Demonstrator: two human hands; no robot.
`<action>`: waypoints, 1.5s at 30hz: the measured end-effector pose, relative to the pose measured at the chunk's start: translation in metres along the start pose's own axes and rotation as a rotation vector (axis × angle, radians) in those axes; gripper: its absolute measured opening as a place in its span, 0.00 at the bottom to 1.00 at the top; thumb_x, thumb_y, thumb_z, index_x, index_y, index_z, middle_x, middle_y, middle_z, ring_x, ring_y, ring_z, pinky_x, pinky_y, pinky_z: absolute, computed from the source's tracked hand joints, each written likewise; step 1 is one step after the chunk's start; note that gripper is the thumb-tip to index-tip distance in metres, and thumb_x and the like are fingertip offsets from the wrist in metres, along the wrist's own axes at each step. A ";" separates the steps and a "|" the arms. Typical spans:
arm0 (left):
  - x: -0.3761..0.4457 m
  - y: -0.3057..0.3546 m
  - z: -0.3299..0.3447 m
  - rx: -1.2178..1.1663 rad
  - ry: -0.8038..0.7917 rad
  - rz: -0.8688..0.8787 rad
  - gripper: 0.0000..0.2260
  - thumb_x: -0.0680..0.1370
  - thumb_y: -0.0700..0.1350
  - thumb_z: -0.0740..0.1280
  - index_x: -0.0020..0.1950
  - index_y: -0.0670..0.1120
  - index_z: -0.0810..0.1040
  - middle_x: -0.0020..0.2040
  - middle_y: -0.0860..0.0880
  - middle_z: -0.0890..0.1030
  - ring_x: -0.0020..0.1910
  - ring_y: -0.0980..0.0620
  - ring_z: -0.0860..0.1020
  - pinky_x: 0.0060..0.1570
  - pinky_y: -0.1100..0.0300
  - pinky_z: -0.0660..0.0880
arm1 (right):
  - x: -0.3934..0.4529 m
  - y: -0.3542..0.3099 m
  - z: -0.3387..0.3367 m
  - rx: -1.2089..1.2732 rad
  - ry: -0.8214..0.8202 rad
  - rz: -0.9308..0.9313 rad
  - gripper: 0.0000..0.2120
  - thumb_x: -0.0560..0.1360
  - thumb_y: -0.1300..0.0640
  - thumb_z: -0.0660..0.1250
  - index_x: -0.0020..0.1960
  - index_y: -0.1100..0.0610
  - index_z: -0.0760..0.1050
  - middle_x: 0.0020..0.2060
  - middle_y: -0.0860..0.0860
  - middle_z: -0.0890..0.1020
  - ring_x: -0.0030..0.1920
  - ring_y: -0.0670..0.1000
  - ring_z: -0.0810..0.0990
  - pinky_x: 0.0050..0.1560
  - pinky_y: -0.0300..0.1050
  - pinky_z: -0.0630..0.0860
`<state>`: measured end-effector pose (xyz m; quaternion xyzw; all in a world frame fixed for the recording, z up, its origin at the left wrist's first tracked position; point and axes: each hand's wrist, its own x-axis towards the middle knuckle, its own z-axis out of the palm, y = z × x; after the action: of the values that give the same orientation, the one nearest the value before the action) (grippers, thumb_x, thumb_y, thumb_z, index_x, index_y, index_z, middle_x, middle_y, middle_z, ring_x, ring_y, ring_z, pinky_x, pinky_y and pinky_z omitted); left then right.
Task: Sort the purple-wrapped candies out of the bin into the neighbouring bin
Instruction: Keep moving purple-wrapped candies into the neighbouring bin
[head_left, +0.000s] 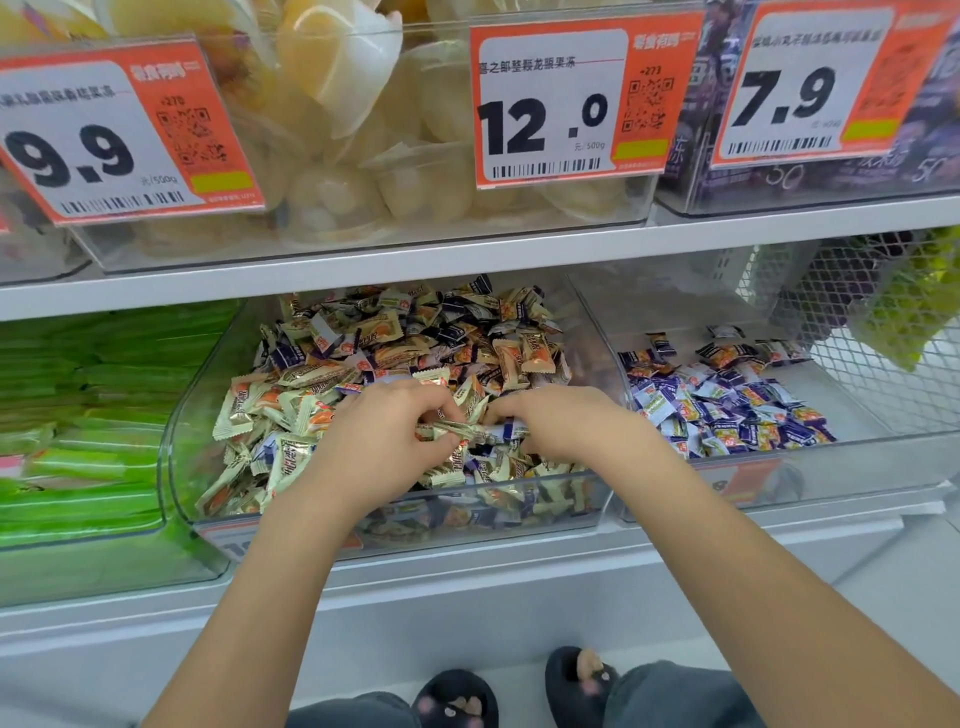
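Observation:
A clear plastic bin (171, 441) on the lower shelf holds a heap of mixed candies (395, 343), cream-and-orange wrappers with purple ones among them. Both my hands are down in its front part. My left hand (384, 436) has its fingers curled round a cream-wrapped candy (447, 430). My right hand (566, 423) pinches a purple-wrapped candy (511, 430) just beside it. The neighbouring clear bin (852, 457) to the right holds a low pile of purple-wrapped candies (727, 405).
A bin of green packets (78, 415) stands on the left. A white mesh basket (883, 332) with green and dark packs is at the far right. The upper shelf (415, 260) overhangs with jelly-cup bins and orange price tags (561, 104). My slippered feet (519, 691) are below.

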<state>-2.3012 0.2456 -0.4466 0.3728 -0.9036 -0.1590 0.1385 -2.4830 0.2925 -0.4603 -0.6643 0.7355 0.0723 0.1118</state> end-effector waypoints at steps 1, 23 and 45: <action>0.000 -0.001 0.000 -0.001 0.003 -0.007 0.04 0.74 0.51 0.69 0.47 0.60 0.76 0.47 0.55 0.78 0.51 0.53 0.75 0.55 0.50 0.72 | 0.000 0.001 -0.001 0.007 0.002 -0.005 0.24 0.78 0.63 0.59 0.68 0.41 0.67 0.59 0.51 0.76 0.48 0.53 0.74 0.39 0.45 0.68; 0.000 -0.006 -0.004 -0.073 0.073 -0.071 0.04 0.76 0.46 0.68 0.46 0.55 0.75 0.45 0.55 0.76 0.45 0.54 0.75 0.48 0.52 0.75 | -0.012 0.005 -0.011 0.511 0.206 -0.050 0.17 0.77 0.48 0.65 0.61 0.56 0.73 0.53 0.53 0.76 0.46 0.52 0.76 0.44 0.46 0.73; 0.003 -0.004 -0.001 -0.054 0.168 -0.065 0.11 0.72 0.40 0.69 0.37 0.53 0.70 0.39 0.53 0.75 0.39 0.50 0.74 0.40 0.52 0.73 | -0.019 -0.032 -0.002 0.332 0.251 -0.196 0.13 0.74 0.60 0.68 0.59 0.55 0.76 0.47 0.52 0.80 0.45 0.50 0.77 0.47 0.46 0.76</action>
<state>-2.3004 0.2413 -0.4469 0.4101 -0.8717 -0.1559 0.2183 -2.4495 0.3073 -0.4521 -0.7088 0.6775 -0.1442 0.1337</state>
